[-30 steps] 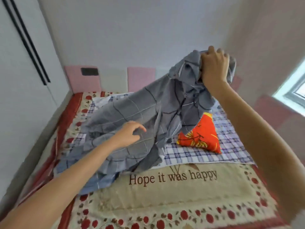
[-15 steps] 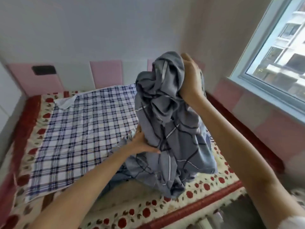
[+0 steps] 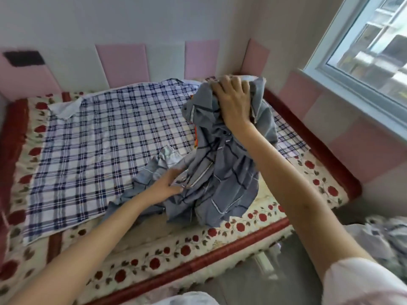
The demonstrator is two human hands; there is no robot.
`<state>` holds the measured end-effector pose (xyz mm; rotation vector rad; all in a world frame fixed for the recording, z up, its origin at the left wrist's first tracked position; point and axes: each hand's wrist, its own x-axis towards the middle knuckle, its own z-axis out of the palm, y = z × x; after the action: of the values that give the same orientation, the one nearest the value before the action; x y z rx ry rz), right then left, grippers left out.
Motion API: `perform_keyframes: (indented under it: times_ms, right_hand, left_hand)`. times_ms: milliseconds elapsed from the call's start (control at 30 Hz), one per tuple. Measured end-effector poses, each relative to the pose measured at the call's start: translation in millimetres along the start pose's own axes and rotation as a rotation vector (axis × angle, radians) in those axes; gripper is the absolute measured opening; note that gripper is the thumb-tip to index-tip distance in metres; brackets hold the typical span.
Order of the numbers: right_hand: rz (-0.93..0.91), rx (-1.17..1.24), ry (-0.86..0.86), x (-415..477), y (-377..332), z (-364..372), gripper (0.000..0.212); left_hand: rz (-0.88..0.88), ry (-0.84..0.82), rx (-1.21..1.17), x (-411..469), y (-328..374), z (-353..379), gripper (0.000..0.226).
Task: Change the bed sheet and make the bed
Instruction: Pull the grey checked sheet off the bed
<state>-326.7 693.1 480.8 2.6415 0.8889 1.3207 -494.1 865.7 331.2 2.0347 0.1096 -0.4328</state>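
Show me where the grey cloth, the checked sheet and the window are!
grey cloth (image 3: 222, 172), head view, on its bunched middle folds.
checked sheet (image 3: 99, 139), head view, on its flat middle.
window (image 3: 374, 47), head view, on the glass pane.

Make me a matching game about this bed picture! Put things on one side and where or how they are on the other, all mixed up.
Things:
1. grey sheet
2. checked sheet
3. right hand
4. window

Place or state:
A. up on the wall at the right
B. spread flat on the bed
C. bunched up in a tall heap
D. gripping the top of the grey sheet

Pairs: 1-C, 2-B, 3-D, 4-A
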Motion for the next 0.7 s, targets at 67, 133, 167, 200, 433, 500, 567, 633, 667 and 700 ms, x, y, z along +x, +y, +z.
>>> perform_keyframes:
  times_ms: [67, 133, 167, 200, 433, 500, 567, 633, 667, 700]
  right_hand:
    - [-0.130, 0.081, -0.170, -20, -33, 38, 0.028]
    - [-0.256, 0.209, -0.447, -54, -67, 76, 0.042]
    - [-0.334, 0.259, -0.666, -73, -91, 92, 0.054]
    - [-0.379, 0.239, -0.871, -95, -106, 102, 0.070]
    - [-0.562, 0.355, -1.444, -160, -246, 118, 0.083]
    - [-0.598, 0.416, -1.493, -157, -296, 112, 0.080]
    - [-0.620, 0.463, -1.566, -152, -336, 107, 0.077]
    - [-0.635, 0.511, -1.624, -153, -381, 105, 0.075]
    - [-0.626, 0.539, -1.635, -156, -401, 104, 0.074]
    - [-0.610, 0.572, -1.633, -160, -422, 103, 0.072]
  left_hand:
    - [-0.037, -0.064, 0.063, -4, -13, -2, 0.056]
    - [-0.099, -0.044, 0.073, -12, -28, -6, 0.050]
    - [-0.140, -0.006, 0.046, -22, -41, -9, 0.048]
    - [-0.154, 0.021, 0.039, -30, -48, -10, 0.046]
    - [-0.388, 0.338, -0.170, -129, -129, -40, 0.034]
    - [-0.469, 0.448, -0.259, -170, -157, -51, 0.033]
    - [-0.510, 0.519, -0.332, -205, -182, -54, 0.033]
    - [-0.533, 0.582, -0.395, -244, -209, -56, 0.034]
    - [-0.542, 0.601, -0.416, -261, -221, -55, 0.033]
    - [-0.556, 0.616, -0.439, -277, -237, -56, 0.032]
